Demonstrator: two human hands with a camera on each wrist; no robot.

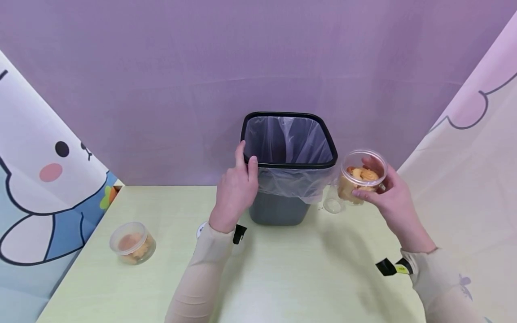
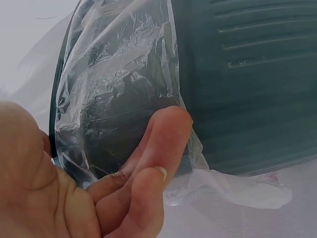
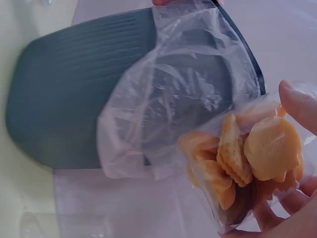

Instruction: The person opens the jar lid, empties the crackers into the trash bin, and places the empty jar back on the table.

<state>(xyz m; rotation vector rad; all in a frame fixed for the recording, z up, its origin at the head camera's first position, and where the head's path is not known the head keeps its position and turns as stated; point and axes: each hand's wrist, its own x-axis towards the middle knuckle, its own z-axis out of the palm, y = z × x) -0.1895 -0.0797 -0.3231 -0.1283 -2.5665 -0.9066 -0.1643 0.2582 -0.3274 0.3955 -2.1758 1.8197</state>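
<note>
A dark grey trash bin [image 1: 279, 210] with a black rim and a clear plastic liner [image 1: 307, 134] folded over its edge stands on the table. My left hand [image 1: 236, 190] grips the bin at its front left corner, thumb and index finger at the rim. In the left wrist view, other fingers [image 2: 171, 136] curl against the liner's outside. My right hand [image 1: 389, 193] holds a clear plastic jar [image 1: 362, 177] of cookies [image 3: 272, 148], raised to the right of the bin. Its thumb and fingers wrap the jar's sides.
A second clear tub [image 1: 133, 242] with cookie-like contents sits at the table's left. Another clear container [image 1: 333, 204] stands behind the held jar, right of the bin. A small round white object [image 1: 200, 229] is partly hidden by the left sleeve. A purple cloth [image 1: 181, 89] hangs behind the table.
</note>
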